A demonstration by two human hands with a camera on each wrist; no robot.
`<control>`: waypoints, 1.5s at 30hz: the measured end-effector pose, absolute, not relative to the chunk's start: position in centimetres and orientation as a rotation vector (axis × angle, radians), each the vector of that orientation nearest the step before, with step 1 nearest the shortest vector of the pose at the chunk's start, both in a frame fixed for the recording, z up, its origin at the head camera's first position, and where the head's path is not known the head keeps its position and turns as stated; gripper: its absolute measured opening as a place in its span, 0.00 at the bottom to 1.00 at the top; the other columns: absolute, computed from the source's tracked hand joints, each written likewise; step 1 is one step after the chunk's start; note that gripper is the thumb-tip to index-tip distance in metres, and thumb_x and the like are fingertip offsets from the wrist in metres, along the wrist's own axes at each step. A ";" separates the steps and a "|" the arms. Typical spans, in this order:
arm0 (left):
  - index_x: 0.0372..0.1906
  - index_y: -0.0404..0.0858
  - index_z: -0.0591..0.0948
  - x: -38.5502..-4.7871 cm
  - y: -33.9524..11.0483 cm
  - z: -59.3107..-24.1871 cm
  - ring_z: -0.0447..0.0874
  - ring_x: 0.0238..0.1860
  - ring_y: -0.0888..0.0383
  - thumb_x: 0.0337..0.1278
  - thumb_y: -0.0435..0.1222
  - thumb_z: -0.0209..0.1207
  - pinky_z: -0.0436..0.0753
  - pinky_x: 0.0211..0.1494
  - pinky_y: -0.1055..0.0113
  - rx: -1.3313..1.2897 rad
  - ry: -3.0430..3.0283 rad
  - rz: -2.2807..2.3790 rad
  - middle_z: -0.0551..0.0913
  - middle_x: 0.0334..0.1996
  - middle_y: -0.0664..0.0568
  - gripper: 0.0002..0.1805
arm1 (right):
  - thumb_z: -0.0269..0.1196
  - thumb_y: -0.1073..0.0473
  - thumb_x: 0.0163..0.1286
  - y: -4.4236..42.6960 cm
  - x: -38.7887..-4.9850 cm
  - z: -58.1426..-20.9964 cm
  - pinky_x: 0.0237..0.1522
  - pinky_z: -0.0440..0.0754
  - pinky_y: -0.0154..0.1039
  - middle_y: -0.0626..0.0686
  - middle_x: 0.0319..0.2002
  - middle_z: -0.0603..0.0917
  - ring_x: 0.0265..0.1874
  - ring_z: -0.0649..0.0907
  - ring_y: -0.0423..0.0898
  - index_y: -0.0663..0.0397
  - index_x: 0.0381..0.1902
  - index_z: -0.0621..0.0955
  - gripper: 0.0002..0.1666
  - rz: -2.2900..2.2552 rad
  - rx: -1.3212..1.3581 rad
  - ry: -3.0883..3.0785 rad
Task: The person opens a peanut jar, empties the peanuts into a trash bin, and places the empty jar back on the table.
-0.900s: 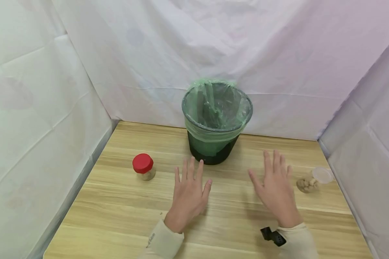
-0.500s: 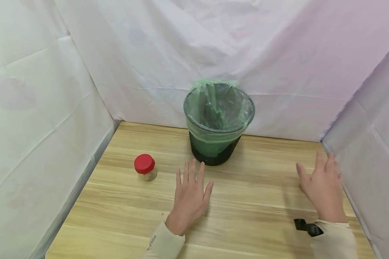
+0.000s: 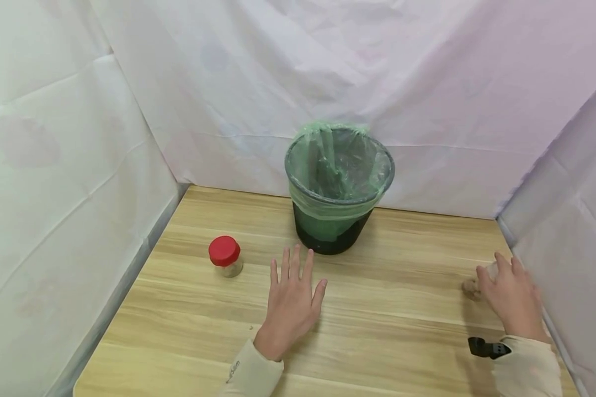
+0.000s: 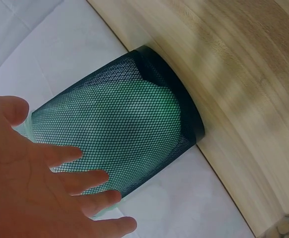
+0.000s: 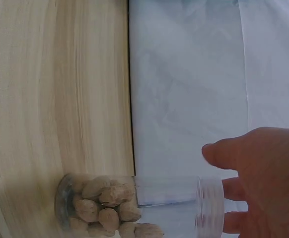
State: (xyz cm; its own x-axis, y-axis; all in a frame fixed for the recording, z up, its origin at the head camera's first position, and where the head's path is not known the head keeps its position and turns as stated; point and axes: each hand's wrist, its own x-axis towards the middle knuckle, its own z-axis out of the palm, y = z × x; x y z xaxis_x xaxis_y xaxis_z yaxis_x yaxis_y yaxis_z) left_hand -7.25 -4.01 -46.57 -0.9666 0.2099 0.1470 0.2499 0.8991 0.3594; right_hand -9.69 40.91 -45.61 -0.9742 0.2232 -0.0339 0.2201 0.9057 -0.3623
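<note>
My left hand hovers flat with spread fingers in front of the wastebasket, apart from it in the left wrist view. That basket is dark mesh, lined with a green bag. At the right, my right hand is over a clear jar with a transparent lid. Several tan, rough-shelled nuts fill its lower part. The right thumb stands apart from the lid while the other fingers are beside it; whether they touch is unclear. The hand hides most of the jar in the head view.
A small jar with a red lid stands on the left of the wooden table. White cloth walls rise behind and at both sides. A tiny crumb lies beside the left wrist.
My right hand has moved right from the middle of the table to the clear jar, and its fingers have lowered around the jar's top. The left hand stays nearly still.
</note>
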 end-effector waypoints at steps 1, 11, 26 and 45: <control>0.86 0.38 0.61 -7.3 -4.0 -46.6 0.48 0.88 0.34 0.85 0.55 0.45 0.51 0.86 0.29 -0.359 -2.960 -0.583 0.57 0.86 0.35 0.38 | 0.45 0.43 0.87 40.9 -9.6 -45.6 0.64 0.58 0.87 0.87 0.76 0.52 0.69 0.59 0.90 0.75 0.81 0.56 0.44 0.570 -0.355 -3.053; 0.86 0.37 0.61 -7.3 -3.9 -46.6 0.50 0.87 0.33 0.85 0.55 0.45 0.51 0.86 0.29 -0.369 -2.953 -0.595 0.57 0.85 0.34 0.38 | 0.51 0.54 0.84 40.2 -9.4 -44.7 0.52 0.74 0.80 0.86 0.65 0.70 0.57 0.72 0.87 0.73 0.76 0.68 0.33 0.469 -0.352 -3.060; 0.86 0.37 0.61 -7.1 -3.6 -46.7 0.47 0.88 0.33 0.85 0.55 0.45 0.50 0.86 0.29 -0.386 -2.949 -0.649 0.56 0.86 0.33 0.38 | 0.62 0.50 0.82 34.8 -8.9 -41.2 0.44 0.78 0.75 0.83 0.60 0.77 0.52 0.79 0.81 0.71 0.71 0.75 0.33 0.473 -0.155 -2.949; 0.85 0.35 0.60 -6.7 -2.4 -46.3 0.51 0.87 0.33 0.83 0.56 0.49 0.54 0.85 0.29 -0.490 -2.920 -0.698 0.57 0.85 0.34 0.41 | 0.67 0.52 0.79 25.9 -7.1 -39.5 0.50 0.86 0.71 0.72 0.62 0.84 0.54 0.87 0.71 0.60 0.69 0.82 0.27 0.647 0.267 -2.889</control>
